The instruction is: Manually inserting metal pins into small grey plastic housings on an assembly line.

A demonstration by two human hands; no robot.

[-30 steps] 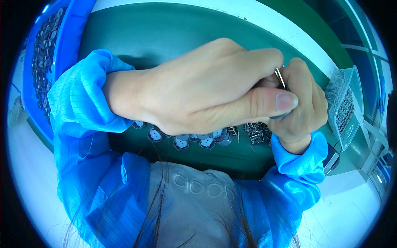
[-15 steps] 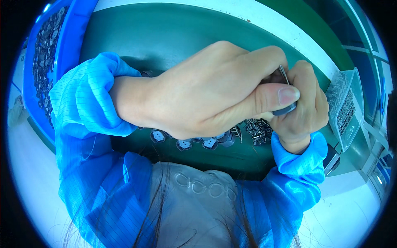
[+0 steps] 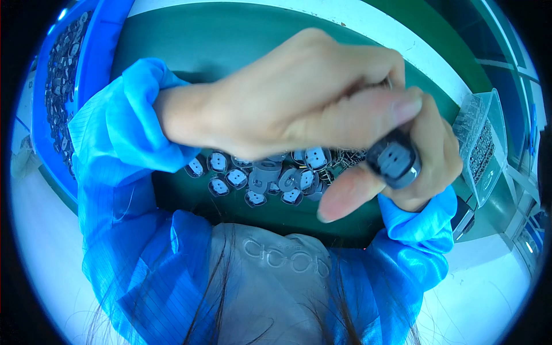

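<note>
My right hand [image 3: 434,149] holds a small dark round plastic part [image 3: 397,158] with a pale face and small slots. Its thumb is stretched out to the left, below the part. My left hand [image 3: 310,98] reaches across from the left, smeared by motion, its thumb and fingers closed just above that part. A thin metal glint shows at its fingertips, too blurred to name. Under my hands several similar round parts [image 3: 236,178] with pale slotted faces lie on the green table mat [image 3: 190,34]. A heap of thin metal pins [image 3: 348,158] is partly hidden behind my right hand.
At the far left stands a blue bin [image 3: 95,63] full of small dark parts. A clear plastic box [image 3: 494,123] with small metal pieces stands at the right, a dark device [image 3: 463,221] near it. A white strip [image 3: 425,60] edges the mat.
My left hand has risen slightly, uncovering more round parts on the mat. The part in my right hand has turned its slotted face into view, and the right thumb has swung out leftward.
</note>
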